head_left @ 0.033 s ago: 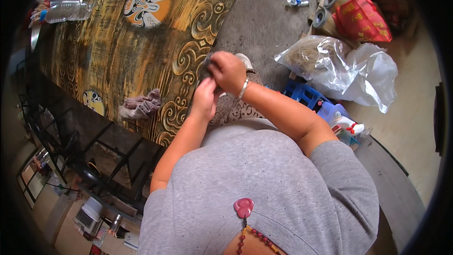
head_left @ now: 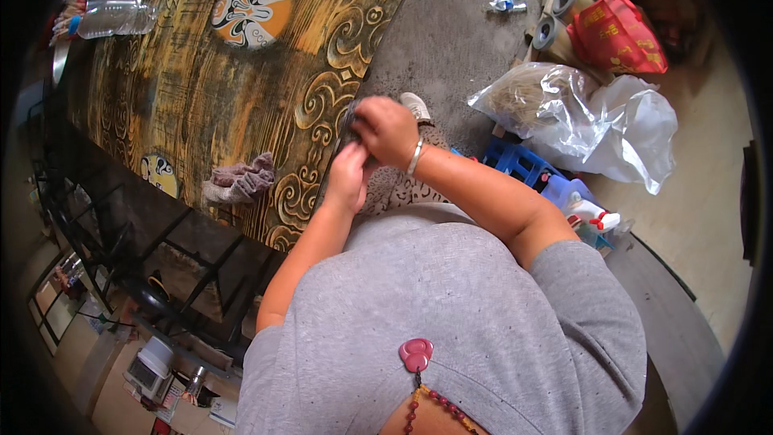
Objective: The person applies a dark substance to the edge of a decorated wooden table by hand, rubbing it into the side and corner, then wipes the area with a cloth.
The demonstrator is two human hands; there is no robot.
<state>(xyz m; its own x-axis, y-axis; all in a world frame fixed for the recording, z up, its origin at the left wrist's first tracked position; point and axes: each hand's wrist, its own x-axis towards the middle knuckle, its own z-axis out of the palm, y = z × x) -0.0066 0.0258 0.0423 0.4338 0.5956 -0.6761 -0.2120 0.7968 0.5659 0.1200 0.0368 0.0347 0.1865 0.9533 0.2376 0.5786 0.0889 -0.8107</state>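
Note:
My right hand (head_left: 388,130), with a silver bangle at its wrist, is curled closed just above my left hand (head_left: 348,176). The two meet at the table's edge, in front of my body. At the fingers of my right hand a small dark thing (head_left: 351,119) shows, blurred; its kind cannot be made out. My left hand's fingers are bent together beneath it, and what they grip is hidden. A crumpled greyish-mauve cloth (head_left: 240,180) lies on the patterned wooden table (head_left: 185,89), left of my left hand.
On the table's far left lies a clear plastic bottle (head_left: 117,18). At right stand a blue crate (head_left: 515,158), a clear plastic bag (head_left: 580,113), a red bag (head_left: 618,32) and a white spray bottle (head_left: 596,216). A small bottle (head_left: 509,4) lies on the grey floor.
Both hands have shifted slightly toward my body, still held together. The cloth and the things around have stayed in place.

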